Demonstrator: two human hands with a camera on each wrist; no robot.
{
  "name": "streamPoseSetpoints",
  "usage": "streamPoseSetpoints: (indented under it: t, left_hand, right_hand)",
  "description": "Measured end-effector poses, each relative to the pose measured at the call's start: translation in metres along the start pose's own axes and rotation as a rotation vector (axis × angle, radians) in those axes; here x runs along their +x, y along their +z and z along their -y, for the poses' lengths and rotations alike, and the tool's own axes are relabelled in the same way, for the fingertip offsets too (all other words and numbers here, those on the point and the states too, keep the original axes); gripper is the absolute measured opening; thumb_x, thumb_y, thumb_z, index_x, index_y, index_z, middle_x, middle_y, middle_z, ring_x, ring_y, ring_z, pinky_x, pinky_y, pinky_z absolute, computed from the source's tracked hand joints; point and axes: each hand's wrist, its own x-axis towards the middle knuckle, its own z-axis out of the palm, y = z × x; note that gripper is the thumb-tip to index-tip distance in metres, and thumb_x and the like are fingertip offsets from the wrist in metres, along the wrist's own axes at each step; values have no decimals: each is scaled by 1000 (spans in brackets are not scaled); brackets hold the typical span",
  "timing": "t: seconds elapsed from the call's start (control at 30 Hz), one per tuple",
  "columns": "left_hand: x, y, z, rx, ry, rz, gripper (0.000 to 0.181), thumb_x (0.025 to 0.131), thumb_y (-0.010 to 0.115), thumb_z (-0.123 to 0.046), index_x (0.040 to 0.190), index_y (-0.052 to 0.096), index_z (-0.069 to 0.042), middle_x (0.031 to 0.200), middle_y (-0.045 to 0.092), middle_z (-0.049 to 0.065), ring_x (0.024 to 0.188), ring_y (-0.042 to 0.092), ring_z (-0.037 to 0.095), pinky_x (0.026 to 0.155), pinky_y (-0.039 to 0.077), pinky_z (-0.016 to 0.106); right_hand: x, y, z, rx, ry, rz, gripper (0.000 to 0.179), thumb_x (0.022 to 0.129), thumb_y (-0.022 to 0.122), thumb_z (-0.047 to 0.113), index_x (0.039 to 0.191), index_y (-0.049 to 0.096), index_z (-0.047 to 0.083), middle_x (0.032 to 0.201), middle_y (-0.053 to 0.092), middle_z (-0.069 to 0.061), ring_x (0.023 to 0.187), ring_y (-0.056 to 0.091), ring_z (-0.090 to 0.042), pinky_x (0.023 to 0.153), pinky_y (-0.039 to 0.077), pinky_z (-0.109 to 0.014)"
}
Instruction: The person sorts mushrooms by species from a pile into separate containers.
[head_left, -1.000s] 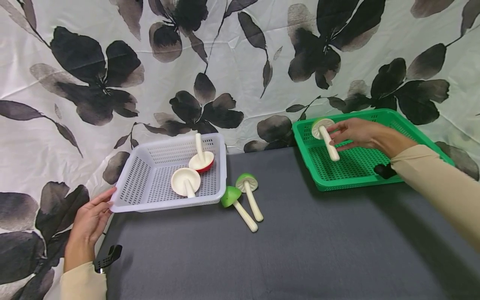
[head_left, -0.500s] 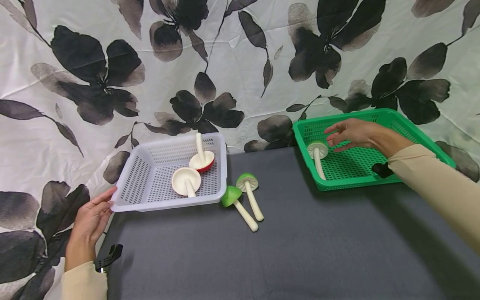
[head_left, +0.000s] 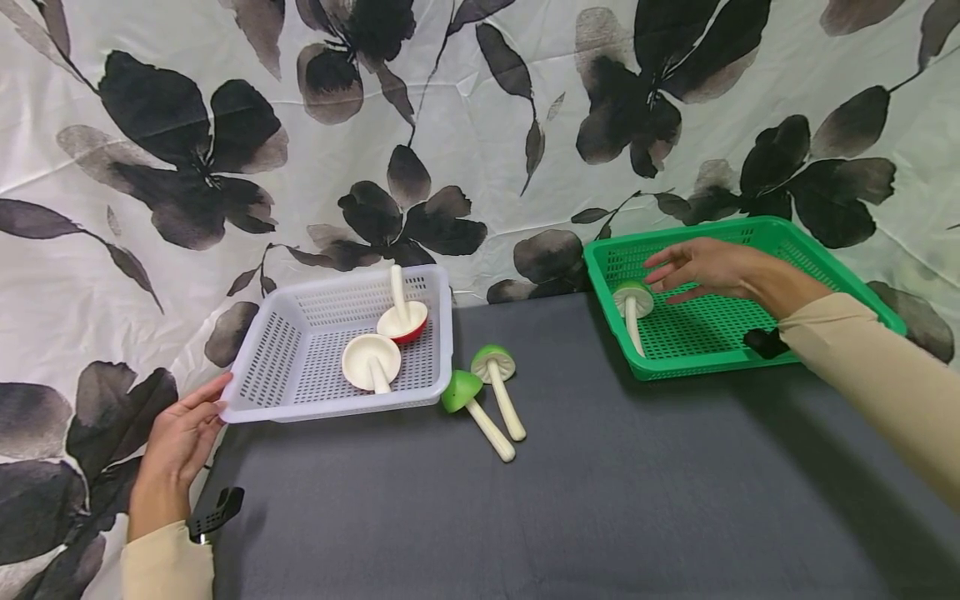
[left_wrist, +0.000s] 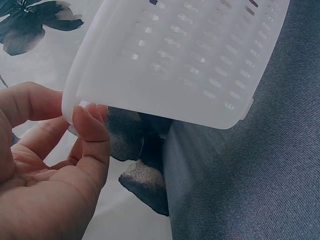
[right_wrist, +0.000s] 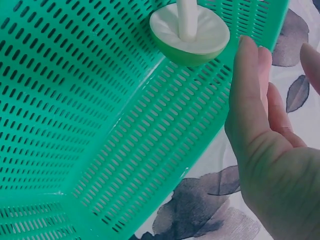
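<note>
My left hand pinches the near left corner of the white plastic basket between thumb and fingers. Two toy mushrooms lie in that basket: one with a red cap, and another whose cap underside faces up, so its colour is hidden. Over the green basket hovers my right hand, fingers extended and holding nothing. Just beside its fingertips, a green-capped mushroom rests inside at the left end, stem toward me. Between the baskets, two more green-capped mushrooms, a left one and a right one, lie on the table.
A dark grey cloth covers the table. Behind and to the left hangs a white fabric with dark flowers. A black strap end sticks out from the left wrist.
My right hand let go of the green-capped mushroom, which dropped into the left end of the green basket. The hand stayed above it. My left hand and the white basket have not moved.
</note>
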Motion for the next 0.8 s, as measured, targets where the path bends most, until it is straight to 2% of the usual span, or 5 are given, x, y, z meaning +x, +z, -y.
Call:
streamPoseSetpoints:
  t: [0.13,0.2,0.33,0.63,0.8]
  left_hand:
    - [0,0,0,2,-3,-4,42,97,51,15,134,64,0,120,73,-2,106,71,13,82,57,26]
    - [0,0,0,-2,-2,-2,42,98,51,15,134,64,0,121,73,-2,106,71,13,82,57,26]
    - [1,-1,0,-20,1,8,42,98,49,16,134,64,0,121,73,-1,106,71,13,83,57,26]
    - [2,-3,4,-11,23,18,42,97,50,16,134,64,1,122,73,-1,107,71,12,82,57,25]
    - [2,-5,4,-1,35,24,41,97,49,17,132,65,2,122,73,-1,107,71,11,83,57,25]
  right_hand:
    - [-4,1,1,36,-2,-2,68,103,61,17,156,24,-2,154,38,-30,116,63,-13,102,50,-48]
    - [-6,2,1,55,-3,-3,68,103,61,17,157,24,-2,154,39,-30,113,65,-12,102,50,-48]
    - [-10,8,2,82,-15,-16,67,104,59,19,157,24,-1,150,46,-27,115,66,-15,100,52,-46]
    - [-30,27,15,169,-79,-91,60,104,59,30,153,36,4,136,62,-8,117,66,-18,97,54,-43]
    - [-43,45,32,200,-166,-58,55,105,57,26,152,37,4,138,62,-7,121,65,-20,98,53,-43]
